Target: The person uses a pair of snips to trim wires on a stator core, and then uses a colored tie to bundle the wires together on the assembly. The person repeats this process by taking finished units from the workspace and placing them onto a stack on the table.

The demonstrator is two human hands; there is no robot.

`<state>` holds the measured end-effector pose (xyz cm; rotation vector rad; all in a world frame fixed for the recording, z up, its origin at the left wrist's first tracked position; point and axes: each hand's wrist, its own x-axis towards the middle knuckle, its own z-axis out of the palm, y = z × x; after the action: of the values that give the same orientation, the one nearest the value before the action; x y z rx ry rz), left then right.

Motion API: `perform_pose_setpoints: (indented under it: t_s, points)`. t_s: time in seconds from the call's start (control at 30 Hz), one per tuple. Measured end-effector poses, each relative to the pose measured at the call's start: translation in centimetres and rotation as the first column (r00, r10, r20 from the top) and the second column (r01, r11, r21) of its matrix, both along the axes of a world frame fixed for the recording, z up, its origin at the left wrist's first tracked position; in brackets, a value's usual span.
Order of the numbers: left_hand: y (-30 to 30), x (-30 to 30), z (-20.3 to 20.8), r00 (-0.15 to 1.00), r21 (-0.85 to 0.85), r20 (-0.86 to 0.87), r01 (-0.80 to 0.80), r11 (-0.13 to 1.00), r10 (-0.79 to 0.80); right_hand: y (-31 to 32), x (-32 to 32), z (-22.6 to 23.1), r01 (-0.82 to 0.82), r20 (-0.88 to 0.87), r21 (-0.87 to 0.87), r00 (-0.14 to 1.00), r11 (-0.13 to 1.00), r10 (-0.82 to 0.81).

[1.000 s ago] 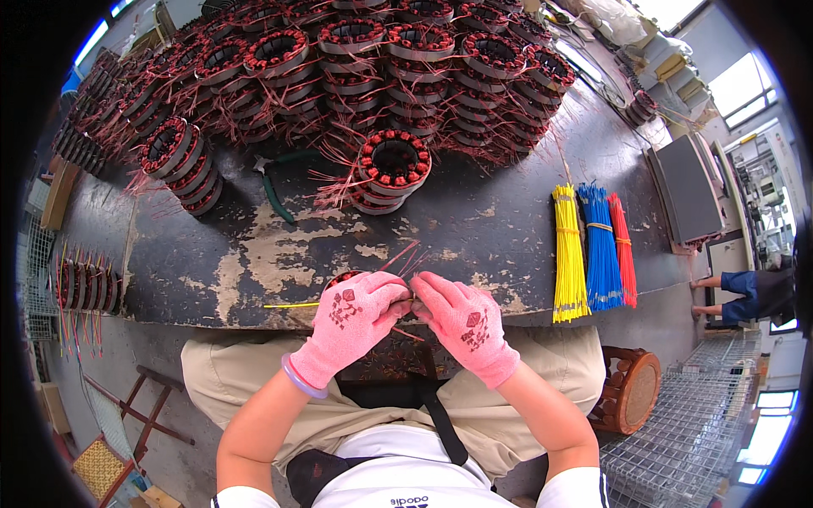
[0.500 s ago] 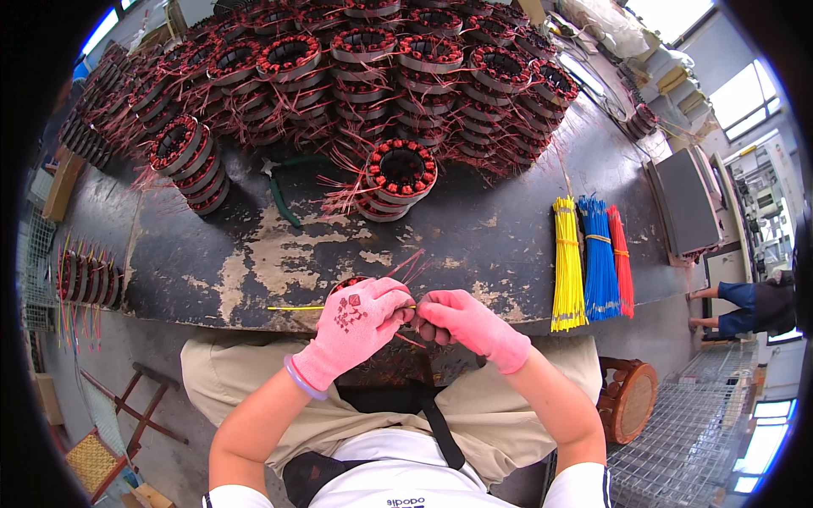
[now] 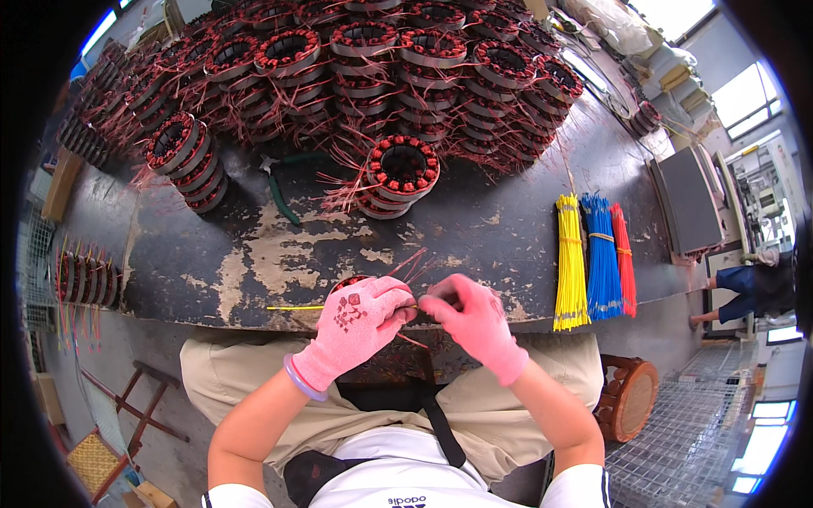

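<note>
My left hand (image 3: 360, 320), in a pink glove, is closed with thumb and fingers pinched on a thin yellow wire (image 3: 292, 307), whose tail sticks out to the left. Under that hand sits a wound stator ring (image 3: 349, 283) with red coils, mostly hidden at the table's front edge. Its loose red leads (image 3: 413, 264) rise between the hands. My right hand (image 3: 476, 322), also gloved pink, is closed, its fingers curled close to the left fingertips. What lies between its fingers is hidden.
Beyond my hands stands a short stack of stators (image 3: 400, 173), with another stack (image 3: 188, 162) to the left and green-handled cutters (image 3: 279, 195) between. Many stators pile up behind. Yellow (image 3: 569, 264), blue (image 3: 600, 262) and red (image 3: 623, 262) wire bundles lie right. A person (image 3: 758, 292) stands far right.
My right hand has turned over, its back rolling upward, and stays near the left fingertips. My left hand and the yellow wire have barely moved.
</note>
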<state>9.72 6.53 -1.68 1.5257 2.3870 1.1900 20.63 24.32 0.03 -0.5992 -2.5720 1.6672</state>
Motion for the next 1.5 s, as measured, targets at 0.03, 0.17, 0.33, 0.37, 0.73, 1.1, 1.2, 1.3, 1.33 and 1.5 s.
perform_pose_setpoints:
  t_s: [0.03,0.17,0.33,0.37,0.73,1.1,1.2,1.3,1.33,1.5]
  points:
    - [0.1,0.1,0.0,1.0,-0.001,0.01,0.0,1.0,0.0,-0.4,0.6,0.3,0.033,-0.152,0.258,0.988,0.965,0.007]
    - [0.3,0.0,0.1,1.0,0.028,0.015,-0.002,1.0,0.001,-0.1,0.5,-1.6,0.053,-0.314,0.808,0.881,0.586,0.353]
    - [0.1,-0.1,0.1,1.0,0.024,0.014,0.011,1.0,-0.012,0.9,0.1,-0.7,0.073,0.279,-0.647,0.949,0.759,0.147]
    - [0.2,-0.2,0.1,1.0,0.022,0.014,0.014,1.0,-0.015,0.9,0.2,-0.6,0.031,0.254,-0.591,0.956,0.806,0.149]
    - [0.0,-0.1,0.5,0.999,-0.003,0.031,0.029,1.0,-0.029,1.3,-1.6,-0.2,-0.015,0.245,-0.617,0.946,0.787,0.21]
    - [-0.4,-0.2,0.2,0.999,0.033,0.034,-0.005,0.999,0.004,2.9,4.8,1.2,-0.047,0.149,0.332,0.989,0.942,-0.004]
    - [-0.2,-0.1,0.3,1.0,0.012,0.026,-0.004,1.0,0.003,1.2,4.7,-1.1,-0.201,0.066,0.765,0.97,0.612,0.236]
    - [-0.1,-0.2,0.2,0.999,0.001,0.038,0.002,1.0,-0.002,-0.7,1.8,0.3,0.03,-0.24,0.849,0.911,0.528,0.334]
    - [-0.2,-0.2,0.3,0.999,-0.017,0.034,0.0,1.0,0.0,-0.6,1.3,-0.4,-0.023,-0.206,0.84,0.911,0.542,0.358]
    - [-0.1,-0.3,0.1,1.0,0.01,0.014,0.023,1.0,-0.023,-0.2,0.6,-2.5,-0.106,-0.118,0.286,0.982,0.952,0.145]
